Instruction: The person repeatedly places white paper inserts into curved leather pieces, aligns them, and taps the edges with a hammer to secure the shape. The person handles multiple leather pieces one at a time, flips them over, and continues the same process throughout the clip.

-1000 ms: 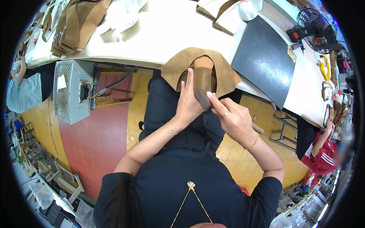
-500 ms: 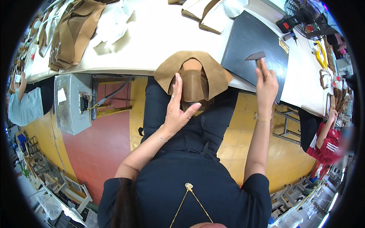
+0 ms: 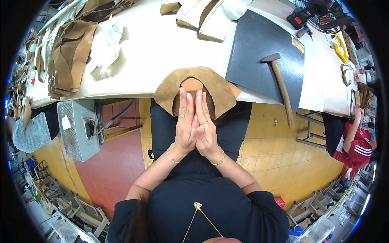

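A curved brown suede piece (image 3: 224, 89), arched round a smaller seamed panel, lies at the table's front edge and over my lap. It looks like part of a shoe upper. My left hand (image 3: 186, 125) rests on the panel with its fingers stretched forward, open. Beside it, my right hand (image 3: 206, 131) lies with fingers likewise extended, and the two hands touch along their thumb sides. Most of the panel is hidden under them. To the right, a hammer (image 3: 281, 83) with a wooden handle lies on the dark board (image 3: 255, 48), its handle reaching past the front edge.
Brown leather pieces (image 3: 67, 56) are stacked at the left, next to crumpled white sheeting (image 3: 106, 48). More cut pieces (image 3: 206, 20) lie at the back. A black fan (image 3: 320, 16) stands far right. A grey metal box (image 3: 77, 129) hangs below the table. Other people sit at both sides.
My right hand has let go of the hammer, leaving it on the board, and has come left onto the suede piece. My left hand now lies forward beside it, and the view has shifted slightly.
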{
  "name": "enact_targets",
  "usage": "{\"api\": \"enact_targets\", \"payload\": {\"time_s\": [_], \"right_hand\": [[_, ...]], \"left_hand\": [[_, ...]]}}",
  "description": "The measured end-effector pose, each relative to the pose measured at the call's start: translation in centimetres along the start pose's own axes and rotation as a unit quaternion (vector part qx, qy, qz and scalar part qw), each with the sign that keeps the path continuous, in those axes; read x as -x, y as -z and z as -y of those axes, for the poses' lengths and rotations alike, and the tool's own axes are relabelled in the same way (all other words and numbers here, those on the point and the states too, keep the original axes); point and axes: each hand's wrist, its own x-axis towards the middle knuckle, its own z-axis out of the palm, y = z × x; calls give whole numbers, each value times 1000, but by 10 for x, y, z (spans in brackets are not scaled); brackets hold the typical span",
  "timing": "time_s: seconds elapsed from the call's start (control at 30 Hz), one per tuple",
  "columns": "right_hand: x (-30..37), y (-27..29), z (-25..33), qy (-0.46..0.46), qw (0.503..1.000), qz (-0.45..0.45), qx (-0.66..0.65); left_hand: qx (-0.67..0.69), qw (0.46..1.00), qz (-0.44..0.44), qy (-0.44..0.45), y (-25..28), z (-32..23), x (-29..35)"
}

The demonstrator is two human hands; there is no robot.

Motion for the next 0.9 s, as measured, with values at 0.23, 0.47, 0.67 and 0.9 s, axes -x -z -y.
{"api": "enact_targets", "payload": {"time_s": [0.23, 0.47, 0.67, 0.9], "right_hand": [[25, -6, -29, -109, 990, -20, -86], [61, 26, -37, -260, 951, -93, -139], [62, 64, -85, -413, 835, -167, -324], [29, 63, -88, -349, 845, -119, -388]], "left_hand": [[123, 985, -16, 124, -9, 3, 14], [120, 969, 125, 178, 36, 24, 36], [395, 781, -249, 415, 67, 60, 65], [389, 772, -71, 498, 88, 94, 30]]}}
